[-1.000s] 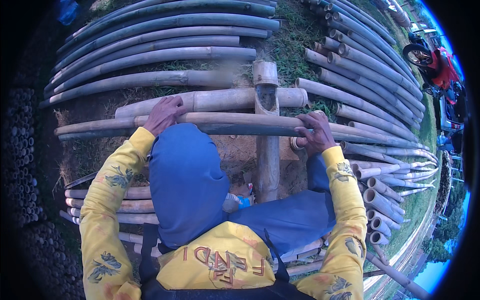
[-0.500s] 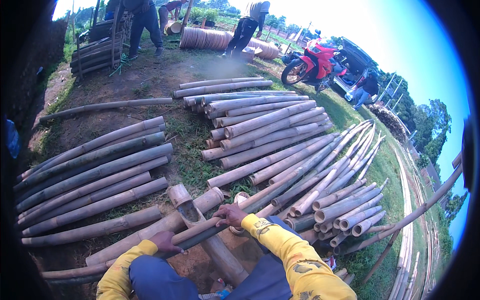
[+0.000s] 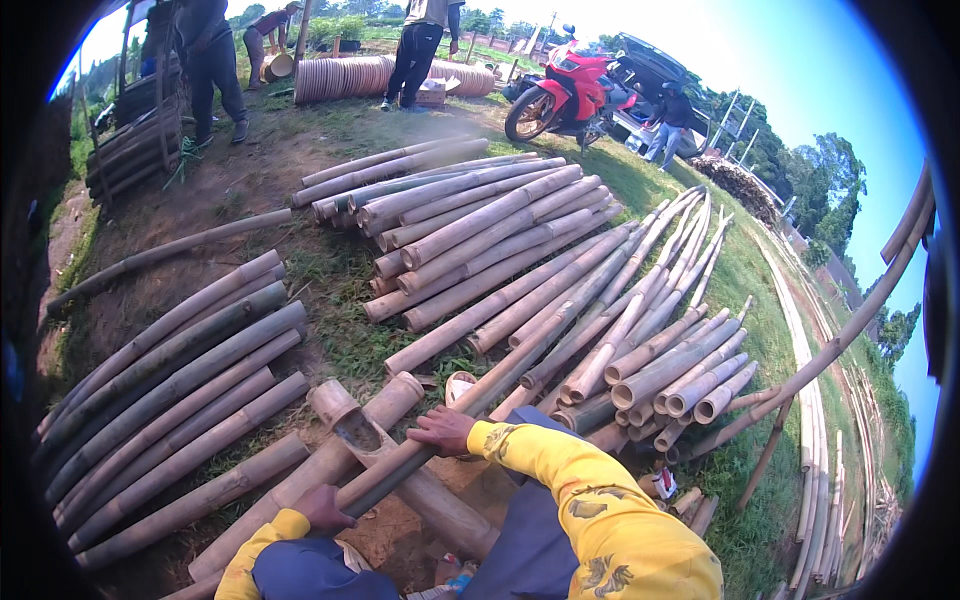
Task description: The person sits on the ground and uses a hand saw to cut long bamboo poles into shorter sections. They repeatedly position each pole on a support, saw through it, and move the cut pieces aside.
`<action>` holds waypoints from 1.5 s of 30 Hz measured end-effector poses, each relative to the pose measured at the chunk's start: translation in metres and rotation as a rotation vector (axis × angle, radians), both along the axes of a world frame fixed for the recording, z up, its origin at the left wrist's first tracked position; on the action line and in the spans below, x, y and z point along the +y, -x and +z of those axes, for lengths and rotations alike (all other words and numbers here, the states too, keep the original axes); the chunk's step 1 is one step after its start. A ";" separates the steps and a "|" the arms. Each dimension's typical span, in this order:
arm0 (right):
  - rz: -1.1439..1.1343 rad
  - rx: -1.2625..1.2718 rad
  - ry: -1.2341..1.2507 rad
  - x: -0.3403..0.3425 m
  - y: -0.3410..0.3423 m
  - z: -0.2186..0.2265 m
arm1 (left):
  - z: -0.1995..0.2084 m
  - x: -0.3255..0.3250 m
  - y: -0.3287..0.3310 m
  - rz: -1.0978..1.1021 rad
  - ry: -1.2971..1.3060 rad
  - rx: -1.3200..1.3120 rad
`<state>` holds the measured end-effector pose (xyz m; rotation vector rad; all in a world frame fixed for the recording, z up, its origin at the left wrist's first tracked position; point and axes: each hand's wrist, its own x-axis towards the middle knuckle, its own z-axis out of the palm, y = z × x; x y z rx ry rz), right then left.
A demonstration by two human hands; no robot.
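Observation:
A long bamboo pole (image 3: 395, 470) slants across in front of me, lighter on its upper side and dark along its lower edge. My left hand (image 3: 324, 510) is closed around its near end, by my knee. Farther up the same pole, my right hand (image 3: 442, 431) grips it from above, fingers wrapped over it. Beneath the pole lies a thick bamboo piece with a cut-out notch (image 3: 357, 428), crossing a second thick bamboo log (image 3: 300, 485). Beyond my right hand stands a cut bamboo end (image 3: 459, 386), partly hidden behind the pole.
Cut bamboo lies in a left stack (image 3: 190, 370), a middle pile (image 3: 480, 230) and a right pile (image 3: 690, 375). A leaning pole (image 3: 840, 340) rises at far right. Behind are a red motorcycle (image 3: 565, 90), a coil roll (image 3: 345, 80), a vehicle (image 3: 650, 75) and several people.
The view has swung, so the piles and motorcycle sit farther left. My left hand is a little lower with the pole's near end. Both hands keep hold of the pole.

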<state>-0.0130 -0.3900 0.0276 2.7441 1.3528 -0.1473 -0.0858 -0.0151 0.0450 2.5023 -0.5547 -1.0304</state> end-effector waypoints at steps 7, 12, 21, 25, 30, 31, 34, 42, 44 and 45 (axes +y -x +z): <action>0.117 0.016 -0.120 0.087 -0.002 0.017 | 0.030 0.095 0.011 0.048 -0.005 -0.131; 0.164 -0.049 -0.293 0.240 0.032 -0.020 | 0.028 0.239 0.056 0.199 -0.235 0.038; 0.150 0.105 -0.407 0.376 0.093 -0.018 | 0.022 0.338 0.118 0.344 -0.298 -0.210; 0.120 0.125 -0.438 0.380 0.092 -0.017 | 0.019 0.227 0.073 0.184 -0.126 -0.473; 0.066 0.024 -0.476 0.377 0.093 -0.018 | 0.028 0.169 0.048 0.376 -0.240 -0.255; 0.044 0.037 -0.480 0.374 0.092 -0.021 | 0.026 0.165 0.041 0.353 -0.279 -0.222; -0.026 -0.176 -0.577 0.358 0.089 -0.007 | 0.041 0.163 0.043 0.344 -0.295 -0.184; -0.420 -0.074 0.019 -0.010 -0.017 0.081 | 0.041 0.163 0.034 0.312 -0.259 -0.127; -0.501 -0.096 0.193 -0.066 -0.040 0.072 | 0.038 0.168 0.039 0.319 -0.252 -0.140; -0.528 -0.100 0.235 -0.084 -0.053 0.067 | 0.035 0.168 0.037 0.319 -0.240 -0.154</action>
